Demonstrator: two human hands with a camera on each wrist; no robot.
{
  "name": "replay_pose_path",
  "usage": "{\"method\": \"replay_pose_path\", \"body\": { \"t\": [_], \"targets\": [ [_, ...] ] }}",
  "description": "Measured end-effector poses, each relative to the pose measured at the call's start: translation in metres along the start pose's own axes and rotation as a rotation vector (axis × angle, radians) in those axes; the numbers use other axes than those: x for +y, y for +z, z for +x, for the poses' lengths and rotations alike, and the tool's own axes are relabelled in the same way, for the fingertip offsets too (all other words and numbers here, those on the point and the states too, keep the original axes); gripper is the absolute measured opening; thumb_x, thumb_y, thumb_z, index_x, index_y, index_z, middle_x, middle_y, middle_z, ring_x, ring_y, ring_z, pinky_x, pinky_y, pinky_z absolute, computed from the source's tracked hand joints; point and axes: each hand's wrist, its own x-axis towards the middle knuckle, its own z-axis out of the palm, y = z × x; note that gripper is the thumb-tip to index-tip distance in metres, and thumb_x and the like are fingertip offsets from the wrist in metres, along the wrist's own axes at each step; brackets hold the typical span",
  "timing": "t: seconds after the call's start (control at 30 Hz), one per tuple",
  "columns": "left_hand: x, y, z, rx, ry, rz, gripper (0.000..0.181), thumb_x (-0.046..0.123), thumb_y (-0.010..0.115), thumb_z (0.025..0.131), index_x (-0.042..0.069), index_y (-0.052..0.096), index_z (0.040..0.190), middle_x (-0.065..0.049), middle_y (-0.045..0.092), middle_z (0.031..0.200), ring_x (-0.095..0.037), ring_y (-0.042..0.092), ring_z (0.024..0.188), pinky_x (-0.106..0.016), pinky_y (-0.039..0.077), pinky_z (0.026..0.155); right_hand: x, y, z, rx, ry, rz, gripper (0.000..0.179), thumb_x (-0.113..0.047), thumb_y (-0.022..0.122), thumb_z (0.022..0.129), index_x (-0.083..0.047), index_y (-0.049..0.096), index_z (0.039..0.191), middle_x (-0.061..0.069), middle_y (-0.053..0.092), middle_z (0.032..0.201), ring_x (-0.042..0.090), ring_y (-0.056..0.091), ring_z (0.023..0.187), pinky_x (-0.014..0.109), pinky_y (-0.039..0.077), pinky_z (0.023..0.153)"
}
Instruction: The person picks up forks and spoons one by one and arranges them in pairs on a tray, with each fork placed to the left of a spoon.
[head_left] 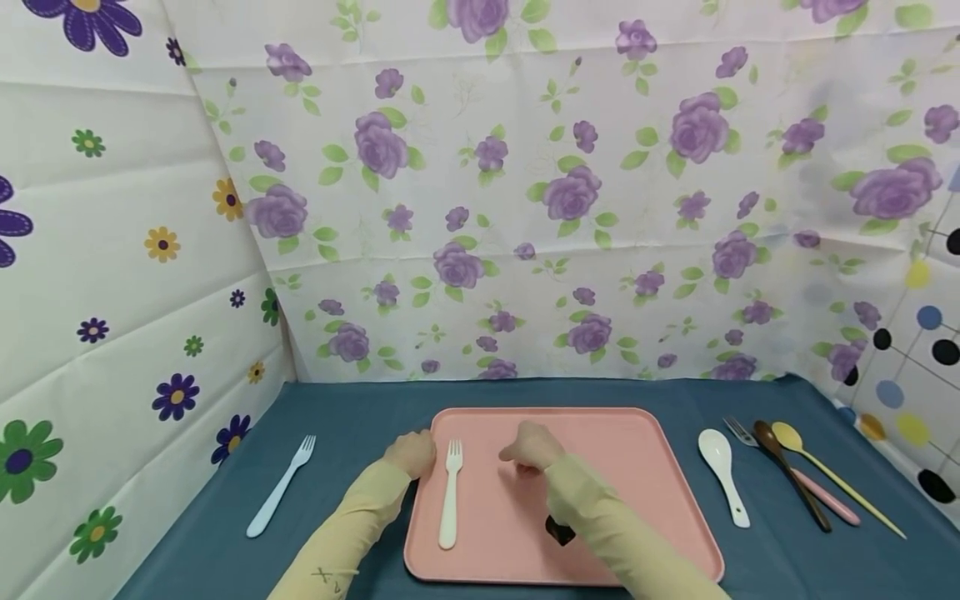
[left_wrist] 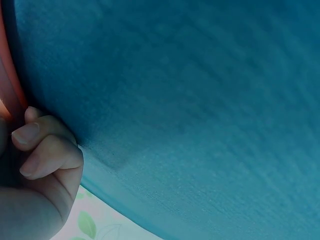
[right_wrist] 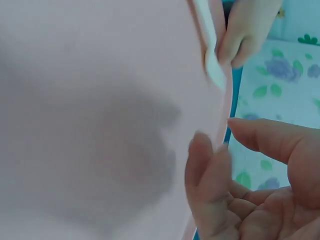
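Note:
A pink rectangular tray [head_left: 622,475] lies on the dark blue cloth. Near its left side, a white fork [head_left: 451,500] rests in it with the tines pointing away. My left hand [head_left: 412,455] grips the tray's left rim; in the left wrist view its curled fingers [left_wrist: 47,140] are at the pink edge. Over the tray, to the right of the fork, hovers my right hand [head_left: 534,447]. The right wrist view shows that hand's thumb [right_wrist: 272,137] apart from its bent fingers, with nothing between them.
Left of the tray lies a pale blue-white fork [head_left: 281,487]. To the right are a white spoon [head_left: 723,475], a dark brown wooden spoon [head_left: 791,475], a pink-handled fork [head_left: 828,497] and a yellow spoon [head_left: 840,475]. Flowered sheets [head_left: 525,208] hang behind and beside the table.

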Motion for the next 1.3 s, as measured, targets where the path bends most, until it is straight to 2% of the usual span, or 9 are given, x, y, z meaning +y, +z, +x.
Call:
{"method": "replay_pose_path", "body": {
  "t": [0.1, 0.37, 0.6, 0.9, 1.3],
  "targets": [
    [0.000, 0.000, -0.002, 0.005, -0.003, 0.003, 0.021, 0.008, 0.042, 0.094, -0.008, 0.053, 0.101, -0.020, 0.056, 0.083, -0.035, 0.058, 0.076, -0.042, 0.046, 0.060, 0.009, -0.008, 0.001, 0.002, 0.013, -0.039, 0.023, -0.012, 0.067, 0.079, -0.001, 0.056, 0.061, 0.009, 0.055, 0.051, 0.014, 0.046, 0.039, 0.026, 0.041, 0.041],
    [0.002, -0.002, -0.002, -0.002, -0.003, -0.012, 0.021, 0.009, 0.042, 0.094, -0.008, 0.054, 0.101, -0.020, 0.056, 0.085, -0.037, 0.058, 0.079, -0.044, 0.047, 0.063, 0.033, -0.031, 0.001, -0.013, 0.062, 0.003, 0.018, -0.012, 0.065, 0.081, 0.003, 0.061, 0.073, 0.012, 0.057, 0.055, 0.015, 0.047, 0.041, 0.026, 0.040, 0.042],
    [-0.001, 0.002, 0.003, 0.017, -0.010, 0.001, 0.022, 0.011, 0.042, 0.094, -0.007, 0.054, 0.099, -0.021, 0.057, 0.087, -0.039, 0.058, 0.082, -0.047, 0.046, 0.066, 0.044, -0.054, -0.002, -0.006, 0.140, -0.006, 0.019, -0.013, 0.065, 0.083, 0.004, 0.064, 0.077, 0.009, 0.057, 0.055, 0.011, 0.046, 0.040, 0.021, 0.038, 0.042],
    [-0.004, 0.005, 0.005, 0.015, -0.002, -0.005, 0.022, 0.012, 0.042, 0.095, -0.006, 0.054, 0.099, -0.021, 0.057, 0.085, -0.038, 0.058, 0.081, -0.047, 0.046, 0.065, 0.060, -0.078, -0.008, -0.017, 0.176, -0.008, 0.018, -0.012, 0.063, 0.085, 0.005, 0.065, 0.080, 0.008, 0.057, 0.055, 0.009, 0.044, 0.040, 0.020, 0.036, 0.042],
    [-0.003, 0.003, 0.004, 0.009, 0.002, 0.006, 0.024, 0.011, 0.042, 0.095, -0.008, 0.053, 0.102, -0.021, 0.057, 0.085, -0.038, 0.058, 0.079, -0.046, 0.047, 0.064, 0.086, -0.114, -0.011, 0.018, 0.222, -0.007, 0.021, -0.014, 0.064, 0.085, 0.007, 0.062, 0.089, 0.009, 0.059, 0.059, 0.013, 0.052, 0.044, 0.023, 0.043, 0.046]
  ]
}}
